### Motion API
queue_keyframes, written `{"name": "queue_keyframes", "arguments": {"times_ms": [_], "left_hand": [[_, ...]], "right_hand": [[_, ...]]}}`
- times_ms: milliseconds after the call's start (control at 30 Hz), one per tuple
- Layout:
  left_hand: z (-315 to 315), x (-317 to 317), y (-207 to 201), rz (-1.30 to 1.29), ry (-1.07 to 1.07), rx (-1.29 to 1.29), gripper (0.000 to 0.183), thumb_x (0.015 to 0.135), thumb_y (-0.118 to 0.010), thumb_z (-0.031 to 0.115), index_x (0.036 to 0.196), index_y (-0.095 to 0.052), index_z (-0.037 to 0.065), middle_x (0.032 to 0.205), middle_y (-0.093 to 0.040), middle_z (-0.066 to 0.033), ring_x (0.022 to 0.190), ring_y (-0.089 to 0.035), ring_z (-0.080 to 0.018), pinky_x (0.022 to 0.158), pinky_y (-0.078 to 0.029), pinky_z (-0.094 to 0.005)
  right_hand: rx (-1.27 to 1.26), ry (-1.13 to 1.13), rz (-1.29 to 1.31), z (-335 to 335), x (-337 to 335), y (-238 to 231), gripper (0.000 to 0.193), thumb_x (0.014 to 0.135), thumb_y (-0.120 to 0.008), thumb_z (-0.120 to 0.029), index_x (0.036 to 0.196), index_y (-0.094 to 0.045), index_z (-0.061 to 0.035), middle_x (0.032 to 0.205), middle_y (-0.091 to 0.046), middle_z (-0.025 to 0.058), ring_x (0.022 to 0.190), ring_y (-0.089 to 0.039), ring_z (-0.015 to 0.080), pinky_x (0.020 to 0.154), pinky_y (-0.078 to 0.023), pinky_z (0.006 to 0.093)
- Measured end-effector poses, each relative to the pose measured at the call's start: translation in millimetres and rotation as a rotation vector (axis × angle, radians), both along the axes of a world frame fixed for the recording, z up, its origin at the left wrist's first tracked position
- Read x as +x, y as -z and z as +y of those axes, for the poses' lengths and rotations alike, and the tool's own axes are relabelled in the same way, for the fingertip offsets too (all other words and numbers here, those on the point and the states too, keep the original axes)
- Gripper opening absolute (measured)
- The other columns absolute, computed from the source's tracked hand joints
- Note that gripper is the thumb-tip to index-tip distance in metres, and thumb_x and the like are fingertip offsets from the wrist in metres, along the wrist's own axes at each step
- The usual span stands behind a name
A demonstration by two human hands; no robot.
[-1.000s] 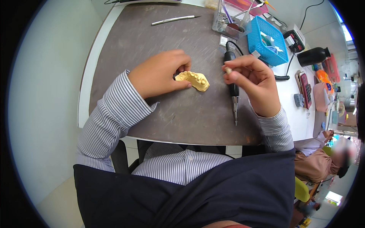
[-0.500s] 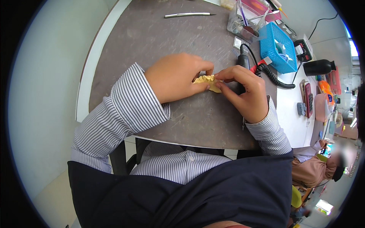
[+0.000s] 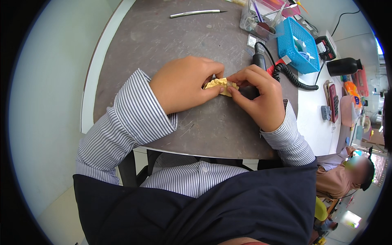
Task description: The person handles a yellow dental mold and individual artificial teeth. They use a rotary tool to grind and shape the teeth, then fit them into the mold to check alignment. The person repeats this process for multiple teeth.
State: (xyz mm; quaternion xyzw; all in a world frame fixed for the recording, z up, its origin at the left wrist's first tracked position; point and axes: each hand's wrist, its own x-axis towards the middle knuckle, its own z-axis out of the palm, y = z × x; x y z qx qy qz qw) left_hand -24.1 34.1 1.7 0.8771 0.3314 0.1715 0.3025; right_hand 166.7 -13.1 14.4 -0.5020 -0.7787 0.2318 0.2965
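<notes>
A yellow dental plaster model (image 3: 218, 83) with a row of teeth is between my two hands, low over the grey work mat (image 3: 196, 141). My left hand (image 3: 181, 85) is closed on its left part, thumb on the near side and fingers on the far side. With thumb and index finger, my right hand (image 3: 261, 94) pinches the model's right end. The fingers hide parts of the model. A dark handpiece (image 3: 259, 60) with a coiled cord lies just beyond my right hand.
A white-handled knife-like tool (image 3: 196, 14) lies at the far side. Back right are a clear container of tools (image 3: 249, 24), a blue basket (image 3: 300, 61) and a black bottle (image 3: 343, 67). A phone (image 3: 333, 104) lies at right; another person (image 3: 332, 179) sits beyond.
The dental model has turned slightly in my fingers, and both hands have shifted a little. The whole view has moved slightly, and the person at right has changed posture.
</notes>
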Motion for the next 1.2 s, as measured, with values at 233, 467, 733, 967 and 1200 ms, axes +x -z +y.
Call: {"name": "queue_keyframes", "arguments": {"times_ms": [233, 467, 733, 967, 1200], "left_hand": [[0, 2, -1, -0.057, 0.009, 0.037, 0.021, 0.080, -0.059, 0.023, 0.085, -0.055, 0.002, 0.069, -0.052, -0.0095, 0.058, -0.050, -0.0196, 0.054, -0.040, -0.0290], [-2, 3, -18, -0.198, -0.030, 0.007, 0.020, 0.078, -0.062, 0.017, 0.091, -0.057, 0.002, 0.076, -0.054, -0.0058, 0.063, -0.051, -0.0145, 0.057, -0.041, -0.0265], [-11, 6, -14, -0.440, 0.013, -0.346, 0.030, 0.078, -0.065, 0.013, 0.104, -0.054, 0.001, 0.092, -0.057, -0.0060, 0.083, -0.056, -0.0123, 0.075, -0.045, -0.0245], [-21, 9, -13, -0.539, 0.003, -0.132, 0.031, 0.073, -0.067, 0.016, 0.099, -0.056, 0.003, 0.082, -0.060, -0.0081, 0.068, -0.057, -0.0132, 0.058, -0.046, -0.0231], [-22, 5, -23, -0.488, 0.111, 0.006, 0.032, 0.071, -0.068, 0.014, 0.100, -0.056, 0.006, 0.079, -0.058, -0.0061, 0.061, -0.055, -0.0117, 0.049, -0.044, -0.0217]], "right_hand": [[0.016, -0.027, 0.029, 2, 5, 4, 0.020, 0.072, -0.067, -0.008, 0.089, -0.061, 0.0004, 0.081, -0.056, 0.0103, 0.072, -0.060, 0.0202, 0.062, -0.048, 0.0272], [-0.126, 0.049, 0.103, -1, 16, -12, 0.027, 0.071, -0.067, -0.004, 0.096, -0.058, 0.0003, 0.081, -0.060, 0.0091, 0.067, -0.061, 0.0144, 0.061, -0.049, 0.0233], [-0.072, 0.048, 0.315, -13, 13, -12, 0.030, 0.072, -0.066, -0.001, 0.101, -0.056, 0.0023, 0.083, -0.062, 0.0092, 0.073, -0.064, 0.0137, 0.066, -0.050, 0.0208], [0.276, -0.066, 0.064, -20, 16, -18, 0.037, 0.066, -0.068, 0.002, 0.101, -0.057, 0.0029, 0.077, -0.059, 0.0105, 0.067, -0.061, 0.0172, 0.058, -0.048, 0.0244], [0.529, -0.280, 0.020, -19, 19, -14, 0.042, 0.063, -0.067, 0.006, 0.103, -0.054, 0.0116, 0.072, -0.055, 0.0118, 0.060, -0.056, 0.0198, 0.052, -0.045, 0.0271]]}}
